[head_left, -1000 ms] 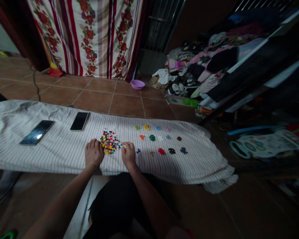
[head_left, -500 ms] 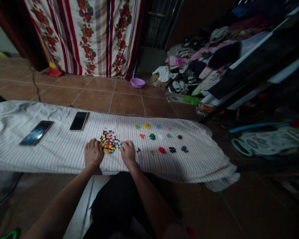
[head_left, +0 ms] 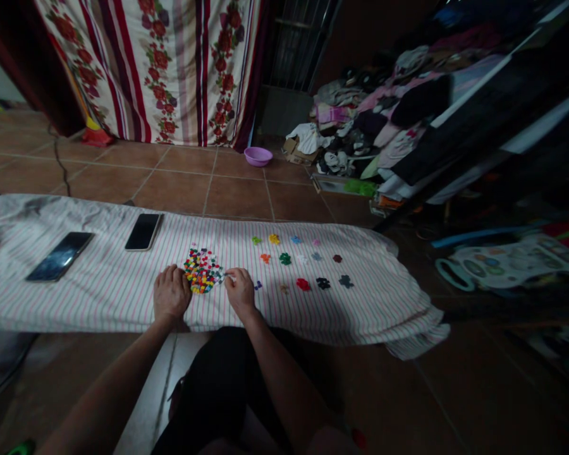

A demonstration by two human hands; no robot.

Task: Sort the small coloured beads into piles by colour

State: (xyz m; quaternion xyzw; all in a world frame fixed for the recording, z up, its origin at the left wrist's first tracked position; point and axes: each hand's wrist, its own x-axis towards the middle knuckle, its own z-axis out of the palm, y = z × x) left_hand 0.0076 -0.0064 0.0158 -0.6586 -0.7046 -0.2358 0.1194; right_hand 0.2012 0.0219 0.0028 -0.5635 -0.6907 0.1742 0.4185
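Observation:
A heap of small multicoloured pieces (head_left: 201, 270), too small to tell the kind, lies on a striped cloth (head_left: 275, 316). Flat on the cloth, my left hand (head_left: 171, 292) rests against the heap's left edge, fingers stretched out. My right hand (head_left: 240, 292) is at the heap's right edge with thumb and forefinger pinched; whatever they hold is too small to name. Right of it are little single-colour clusters, among them a purple one (head_left: 258, 286), a red one (head_left: 303, 284), a black one (head_left: 323, 283), a dark green one (head_left: 285, 258) and a yellow one (head_left: 274, 239).
Two phones, a nearer one (head_left: 61, 256) and a farther one (head_left: 143, 232), lie left on the cloth. Beyond, a purple basin (head_left: 258, 157) stands on the tiled floor before a flowered curtain (head_left: 180, 76). Piled clothes (head_left: 360, 114) and a baby walker (head_left: 497, 262) are at the right.
The whole view has shifted slightly, so things sit a little farther left. Both hands keep about the same places beside the heap; the right fingers are still pinched.

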